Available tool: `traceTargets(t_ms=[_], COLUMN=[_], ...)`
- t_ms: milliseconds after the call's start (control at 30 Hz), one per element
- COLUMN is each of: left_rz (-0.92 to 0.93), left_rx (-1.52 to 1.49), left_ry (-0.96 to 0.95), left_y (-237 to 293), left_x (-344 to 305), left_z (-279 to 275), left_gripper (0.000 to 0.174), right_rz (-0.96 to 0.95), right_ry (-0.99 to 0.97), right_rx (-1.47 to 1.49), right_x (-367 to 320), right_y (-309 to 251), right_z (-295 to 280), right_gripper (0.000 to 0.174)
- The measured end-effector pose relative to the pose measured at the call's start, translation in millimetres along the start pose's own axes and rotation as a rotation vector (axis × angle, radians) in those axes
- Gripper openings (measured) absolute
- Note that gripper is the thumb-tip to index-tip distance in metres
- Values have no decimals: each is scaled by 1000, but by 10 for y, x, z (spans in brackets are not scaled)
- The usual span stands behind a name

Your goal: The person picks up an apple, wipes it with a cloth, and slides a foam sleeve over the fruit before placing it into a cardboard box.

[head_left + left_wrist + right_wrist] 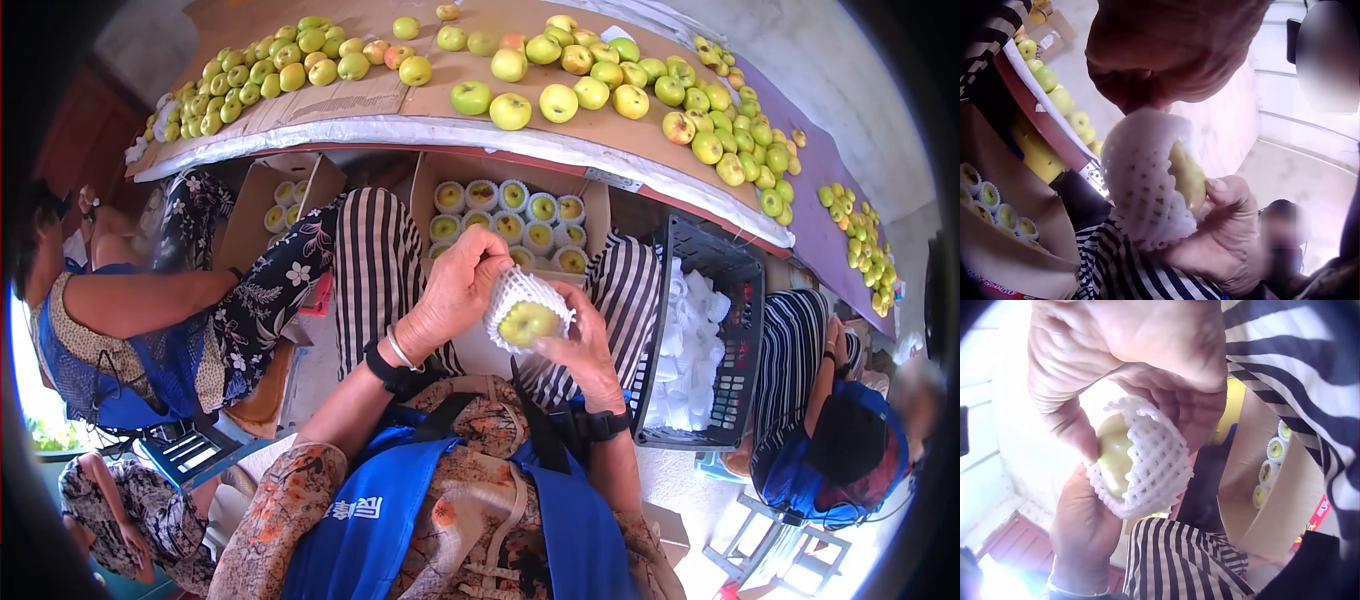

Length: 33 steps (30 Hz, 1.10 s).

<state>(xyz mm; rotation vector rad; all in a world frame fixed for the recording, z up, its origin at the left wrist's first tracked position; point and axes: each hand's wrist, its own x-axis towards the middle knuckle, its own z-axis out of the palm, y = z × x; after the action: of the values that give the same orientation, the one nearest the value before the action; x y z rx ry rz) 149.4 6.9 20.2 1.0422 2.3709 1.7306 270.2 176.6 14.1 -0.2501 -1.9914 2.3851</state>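
A green-yellow apple (530,325) sits partly inside a white foam net sleeve (513,288), held up over the lap. My left hand (462,285) pinches the gathered far end of the sleeve with thumb and fingers. On the other side, my right hand (588,345) grips the apple, its thumb on bare skin and its fingers around the net. Bare apple shows through the sleeve's open side in the right wrist view, where the netting (1157,465) covers the rest. Just beyond the hands, a cardboard box (424,190) holds rows of netted apples (508,228).
Loose apples (510,110) cover much of the cardboard-topped table (430,98) ahead. To the right stands a black crate (752,350) of white foam nets (685,345). Another box (243,215) is at left. People sit on both sides, close by.
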Motion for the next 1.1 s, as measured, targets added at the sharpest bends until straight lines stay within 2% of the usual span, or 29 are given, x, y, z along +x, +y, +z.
traceTargets(t_ms=[167, 367, 567, 667, 767, 800, 900, 1000, 1100], left_rz=[40, -6, -7, -207, -428, -441, -502, -715, -711], left_rx=[-231, -235, -365, -242, -625, -605, -424, -911, -1038], left_ry=[32, 83, 117, 5, -117, -158, -319, -175, -92], left_y=[-228, -69, -161, -264, -176, -163, -55, -218, -259], left_x=[-10, -49, -96, -79, -85, -121, -156, -191, -183], left_z=[98, 158, 292, 209, 104, 109, 93, 152, 127], left_gripper=[11, 10, 9, 27, 46, 57, 55, 53, 49], right_rz=[20, 42, 60, 82, 67, 57, 77, -25, -76], right_ry=[-9, -29, -22, 18, 70, 84, 61, 58, 160], right_rx=[207, 383, 510, 475, 354, 302, 198, 182, 94], right_x=[-5, -4, 7, 26, 59, 72, 93, 85, 39], right_y=[62, 141, 197, 180, 187, 196, 208, 159, 44], right_z=[-38, -73, -94, -79, -83, -84, -72, -43, -8], right_gripper=[72, 75, 74, 72, 71, 70, 70, 72, 62])
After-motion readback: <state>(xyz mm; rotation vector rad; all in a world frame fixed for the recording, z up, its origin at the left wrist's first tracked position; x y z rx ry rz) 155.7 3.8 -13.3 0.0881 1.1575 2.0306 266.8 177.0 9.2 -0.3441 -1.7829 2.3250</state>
